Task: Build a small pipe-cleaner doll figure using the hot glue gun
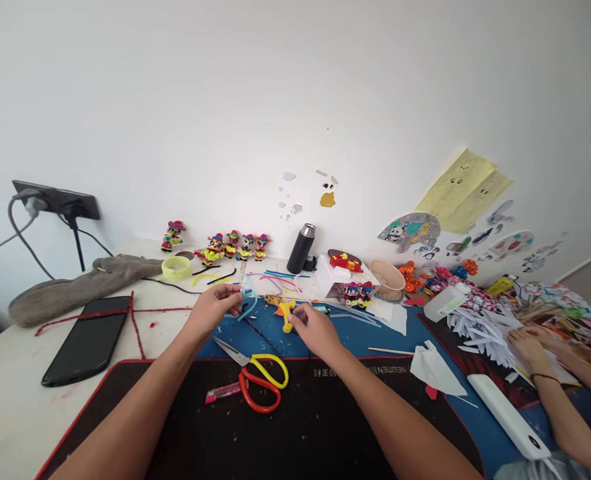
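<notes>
My left hand (216,308) is closed, thumb and fingertips pinched around a small light-blue piece (248,288) with thin blue strips (248,311) hanging by it. A bit of red shows at the fingertips. My right hand (315,328) is curled, its fingertips against the edge of a small yellow object (286,316) whose exact kind I cannot make out. Below the hands, scissors (258,380) with one yellow and one red handle lie slightly open. They partly cover a red utility knife (224,393) on the black mat (275,447).
Small colourful figures (232,245), yellow tape (176,268) and a black thermos (301,250) stand along the wall. A phone (88,340) lies left with red cord across it. At right are a white box (338,277), bowl (388,277) and another person's hands (530,343).
</notes>
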`<action>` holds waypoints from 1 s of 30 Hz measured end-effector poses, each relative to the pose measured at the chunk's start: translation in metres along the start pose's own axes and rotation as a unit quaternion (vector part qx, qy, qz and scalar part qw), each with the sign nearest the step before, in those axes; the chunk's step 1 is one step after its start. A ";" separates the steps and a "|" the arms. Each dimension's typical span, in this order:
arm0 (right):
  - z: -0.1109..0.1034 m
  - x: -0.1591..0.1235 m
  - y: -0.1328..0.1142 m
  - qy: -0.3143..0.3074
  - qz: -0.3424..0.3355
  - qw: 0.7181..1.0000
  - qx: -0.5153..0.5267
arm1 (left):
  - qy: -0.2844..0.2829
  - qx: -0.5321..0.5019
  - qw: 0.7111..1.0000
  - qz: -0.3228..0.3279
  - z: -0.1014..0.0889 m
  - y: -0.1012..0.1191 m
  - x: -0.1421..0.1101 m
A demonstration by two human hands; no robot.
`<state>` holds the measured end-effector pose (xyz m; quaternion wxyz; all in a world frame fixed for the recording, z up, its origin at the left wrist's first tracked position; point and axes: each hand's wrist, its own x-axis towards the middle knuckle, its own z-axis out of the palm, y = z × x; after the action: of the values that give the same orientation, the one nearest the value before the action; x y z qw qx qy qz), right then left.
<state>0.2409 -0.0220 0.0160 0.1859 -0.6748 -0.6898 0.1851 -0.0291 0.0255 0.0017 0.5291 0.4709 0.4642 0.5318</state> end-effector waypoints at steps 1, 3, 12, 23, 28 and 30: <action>0.002 0.004 0.000 -0.005 0.007 1.000 -0.011 | -0.001 0.001 1.000 0.000 0.000 0.000 0.000; 0.007 0.012 -0.001 -0.016 0.025 0.999 -0.025 | -0.001 0.003 1.000 0.000 0.001 0.000 0.000; 0.031 0.034 0.000 -0.005 0.062 0.997 -0.034 | -0.018 0.008 1.000 -0.010 0.001 0.003 -0.002; 0.035 0.037 0.021 0.024 0.136 0.962 0.234 | -0.014 0.004 1.000 -0.004 0.001 0.004 -0.002; 0.036 0.026 0.021 -0.006 0.138 0.897 0.420 | -0.014 0.003 1.000 -0.006 0.001 0.003 -0.002; 0.037 0.022 0.018 -0.015 0.131 0.868 0.480 | -0.013 0.006 1.000 -0.007 0.001 0.003 -0.002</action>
<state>0.2375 0.0001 -0.0247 0.4503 -0.5835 -0.4244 0.5259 -0.0282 0.0232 0.0043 0.5361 0.4778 0.4632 0.5194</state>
